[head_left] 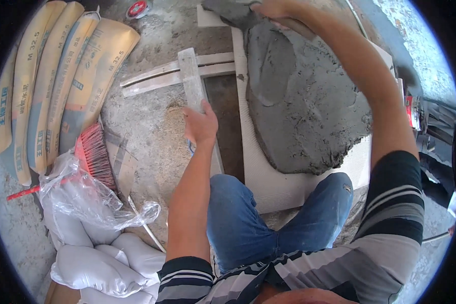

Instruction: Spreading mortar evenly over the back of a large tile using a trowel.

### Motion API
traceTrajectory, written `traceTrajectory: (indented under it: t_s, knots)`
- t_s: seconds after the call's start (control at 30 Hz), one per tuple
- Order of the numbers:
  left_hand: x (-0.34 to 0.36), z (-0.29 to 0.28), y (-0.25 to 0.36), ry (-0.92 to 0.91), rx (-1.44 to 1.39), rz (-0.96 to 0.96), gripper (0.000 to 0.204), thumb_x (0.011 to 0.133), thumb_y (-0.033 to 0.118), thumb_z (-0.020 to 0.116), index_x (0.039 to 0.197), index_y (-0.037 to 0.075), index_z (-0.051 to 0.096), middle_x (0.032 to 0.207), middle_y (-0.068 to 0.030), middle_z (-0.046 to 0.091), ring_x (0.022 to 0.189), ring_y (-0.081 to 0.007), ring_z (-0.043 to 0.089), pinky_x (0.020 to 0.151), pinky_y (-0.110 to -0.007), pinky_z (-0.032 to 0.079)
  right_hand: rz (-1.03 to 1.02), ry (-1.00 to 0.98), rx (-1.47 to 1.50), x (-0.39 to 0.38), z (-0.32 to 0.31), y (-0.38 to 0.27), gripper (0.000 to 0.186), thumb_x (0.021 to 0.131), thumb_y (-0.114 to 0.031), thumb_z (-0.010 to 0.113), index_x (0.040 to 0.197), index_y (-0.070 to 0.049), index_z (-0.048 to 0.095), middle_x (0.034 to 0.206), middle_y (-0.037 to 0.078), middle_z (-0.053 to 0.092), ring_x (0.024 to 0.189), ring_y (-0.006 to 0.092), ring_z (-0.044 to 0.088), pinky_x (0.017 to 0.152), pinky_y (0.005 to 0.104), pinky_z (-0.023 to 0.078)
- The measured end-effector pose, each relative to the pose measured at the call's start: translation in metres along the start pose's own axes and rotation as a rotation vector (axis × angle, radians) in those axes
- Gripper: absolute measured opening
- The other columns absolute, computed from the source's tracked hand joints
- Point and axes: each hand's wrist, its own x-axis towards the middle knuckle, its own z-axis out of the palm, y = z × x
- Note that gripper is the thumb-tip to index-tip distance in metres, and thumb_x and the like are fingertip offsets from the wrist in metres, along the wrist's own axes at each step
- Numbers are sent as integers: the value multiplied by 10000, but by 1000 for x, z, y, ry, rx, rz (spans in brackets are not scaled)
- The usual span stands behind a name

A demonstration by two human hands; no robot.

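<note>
Your left hand curled over pale bar; can't tell if gripping. Right of it, wet grey mix, long way stretching away from you. Farther, well apart: your right hand, nearer mix, grip unclear.

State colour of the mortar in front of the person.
Dark grey mortar; shows best in the head view, the only one.

Blue and dark printed characters, letters and numerals along the tan sacks at upper left.
</note>
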Motion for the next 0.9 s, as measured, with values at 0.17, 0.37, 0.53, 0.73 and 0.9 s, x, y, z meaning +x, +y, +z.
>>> traceTrajectory:
  t_s: [0.17, 0.37, 0.53, 0.73, 0.9]
  knots:
    - [-9, 2, 30, -65, -55, 5, 631, 832, 517, 452, 1125, -42, 432, 1076, -247, 551, 963, -409, 558, 809, -502, 419, -93, -42, -868, 79, 7, 41, 447, 863, -371, 432, 943, 23, 629, 958, 216, 618, 882, 346, 593, 713, 410, 477]
    - [2, 1, 2, 23, -43, -6, 654, 832, 524, 449, 1163, -40, 425, 1068, -255, 566, 979, -395, 562, 825, -476, 424, 193, 603, 482, -80, 19, 8, 374, 879, -295, 426, 943, 24, 611, 854, 200, 627, 826, 315, 608, 661, 421, 465]
    - [-1, -1, 12, 9, -28, 34, 677, 830, 523, 453, 1182, -55, 422, 1081, -271, 561, 997, -402, 556, 835, -469, 422, 308, 596, 881, -169, 108, 69, 432, 909, -396, 464, 1008, 19, 527, 661, 71, 558, 496, 131, 535, 463, 295, 467]
    - [-9, 16, 15, 46, -107, 151, 700, 836, 542, 433, 1182, -67, 424, 1068, -283, 561, 989, -429, 546, 848, -483, 414, 411, 418, 544, -224, 205, 76, 416, 941, -361, 362, 955, 37, 482, 700, 169, 595, 638, 277, 614, 622, 388, 505]
    - [-13, 3, 18, 34, 4, 102, 706, 849, 554, 387, 1184, -66, 422, 1068, -297, 556, 981, -433, 549, 839, -480, 423, 515, 344, 459, -260, 240, 111, 466, 940, -406, 353, 1010, 47, 438, 850, 193, 603, 791, 297, 608, 679, 392, 510]
